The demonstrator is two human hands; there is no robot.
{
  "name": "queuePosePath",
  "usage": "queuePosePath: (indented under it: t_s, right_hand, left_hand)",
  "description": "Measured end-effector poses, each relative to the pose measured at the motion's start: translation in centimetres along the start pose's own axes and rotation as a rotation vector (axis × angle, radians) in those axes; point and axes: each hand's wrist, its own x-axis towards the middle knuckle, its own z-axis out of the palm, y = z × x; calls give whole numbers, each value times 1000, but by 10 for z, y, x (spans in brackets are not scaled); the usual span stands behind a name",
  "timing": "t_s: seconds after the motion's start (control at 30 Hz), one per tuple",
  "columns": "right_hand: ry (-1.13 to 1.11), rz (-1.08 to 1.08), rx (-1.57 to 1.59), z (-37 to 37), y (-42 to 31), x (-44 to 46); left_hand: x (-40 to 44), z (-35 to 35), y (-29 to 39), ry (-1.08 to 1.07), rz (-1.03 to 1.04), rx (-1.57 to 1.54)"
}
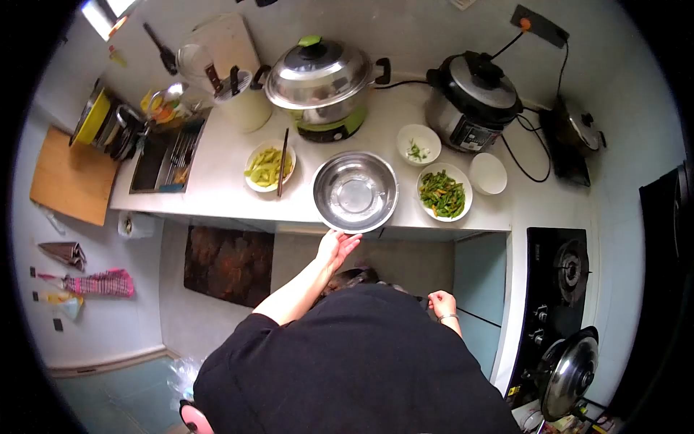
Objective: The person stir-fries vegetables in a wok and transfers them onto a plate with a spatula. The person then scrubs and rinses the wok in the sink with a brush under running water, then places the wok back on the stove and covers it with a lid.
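A shiny steel bowl (355,192) stands at the front edge of the white counter (217,192). Just below its near rim is my left hand (338,248), palm up with the fingers stretched out near the bowl's edge; whether they touch it I cannot tell. My right hand (442,304), a bracelet at its wrist, hangs low in front of the cabinets with its fingers curled; nothing can be made out in it. Left of the steel bowl, chopsticks (283,163) lie across a bowl of pale green vegetables (265,168). On its right are a plate of green stir-fry (442,194) and a bowl with chopped greens (418,147).
Behind stand a lidded steamer (318,79) and a pressure cooker (477,101) with cables. A small white bowl (488,174) is beside the stir-fry. The sink (170,155) is at left; the gas stove (553,289) and a lidded pan (571,376) are at right.
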Motion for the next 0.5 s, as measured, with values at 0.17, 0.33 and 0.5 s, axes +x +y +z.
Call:
queuePosePath:
  t_s: [0.17, 0.33, 0.5]
  right_hand:
    - [-26, -85, -92, -4, -40, 24]
    - [102, -240, -256, -4, -64, 43]
    - [375, -311, -399, 3, -105, 22]
  left_hand:
    - [16, 12, 18, 13, 9, -53]
    - [36, 4, 33, 8, -34, -35]
    - [31, -1, 37, -77, -111, 98]
